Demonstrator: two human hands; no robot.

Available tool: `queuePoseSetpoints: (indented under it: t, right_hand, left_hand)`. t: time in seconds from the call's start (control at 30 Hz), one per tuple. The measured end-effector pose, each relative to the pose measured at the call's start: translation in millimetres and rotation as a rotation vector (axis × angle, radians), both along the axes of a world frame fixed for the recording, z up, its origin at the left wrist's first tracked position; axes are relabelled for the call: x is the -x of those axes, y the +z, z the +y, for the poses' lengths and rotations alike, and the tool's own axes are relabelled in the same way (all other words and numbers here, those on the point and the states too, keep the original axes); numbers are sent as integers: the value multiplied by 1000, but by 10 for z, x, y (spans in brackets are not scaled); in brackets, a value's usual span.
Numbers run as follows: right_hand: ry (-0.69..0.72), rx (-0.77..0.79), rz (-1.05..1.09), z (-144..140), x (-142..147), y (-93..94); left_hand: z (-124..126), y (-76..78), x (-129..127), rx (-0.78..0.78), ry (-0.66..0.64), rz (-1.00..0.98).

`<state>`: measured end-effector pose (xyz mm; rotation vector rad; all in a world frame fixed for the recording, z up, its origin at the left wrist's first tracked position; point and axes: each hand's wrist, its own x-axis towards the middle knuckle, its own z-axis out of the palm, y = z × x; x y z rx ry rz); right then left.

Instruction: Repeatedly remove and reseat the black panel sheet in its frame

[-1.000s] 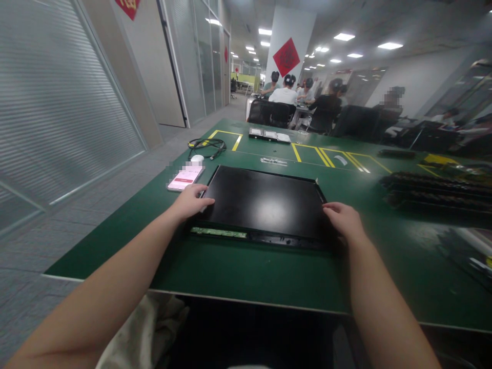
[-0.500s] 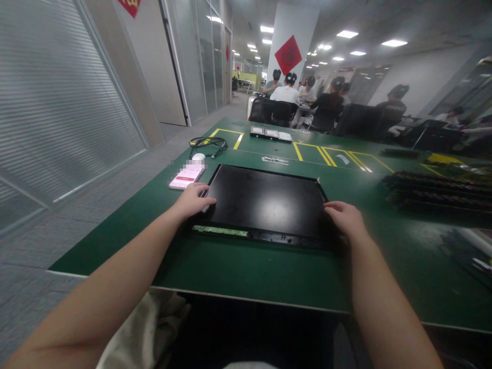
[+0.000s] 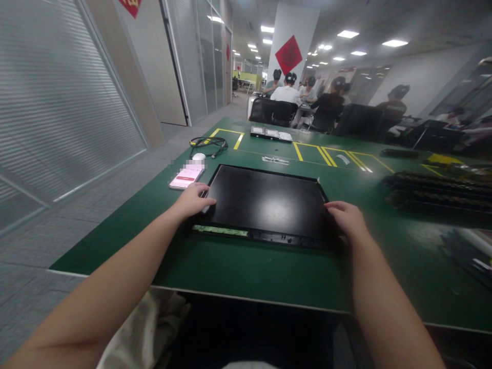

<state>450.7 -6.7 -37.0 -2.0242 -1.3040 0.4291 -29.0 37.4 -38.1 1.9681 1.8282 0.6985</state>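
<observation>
A black flat display panel (image 3: 265,200) lies face up in front of me, with a soft light reflected on its surface. Along its near edge runs a thin green circuit board strip (image 3: 220,230). My left hand (image 3: 193,199) grips the panel's left edge, thumb on the top face. At the right edge, my right hand (image 3: 346,216) holds the panel between thumb and fingers. Some fingertips of both hands are hidden under or behind the edges.
On the green table (image 3: 246,271), a lit phone (image 3: 187,176), white mouse (image 3: 198,157) and coiled black cable (image 3: 209,146) lie left. Hard drives (image 3: 271,134) sit at the back. Dark stacked parts (image 3: 434,192) lie right. Several people sit beyond the table.
</observation>
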Motion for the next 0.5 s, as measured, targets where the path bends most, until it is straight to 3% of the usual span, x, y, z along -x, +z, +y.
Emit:
queuePoseSetpoints:
  t: [0.5]
  right_hand:
    - [-27,29,19,-13,37,29]
  left_hand:
    - [-43,29,-40,-2,-27,125]
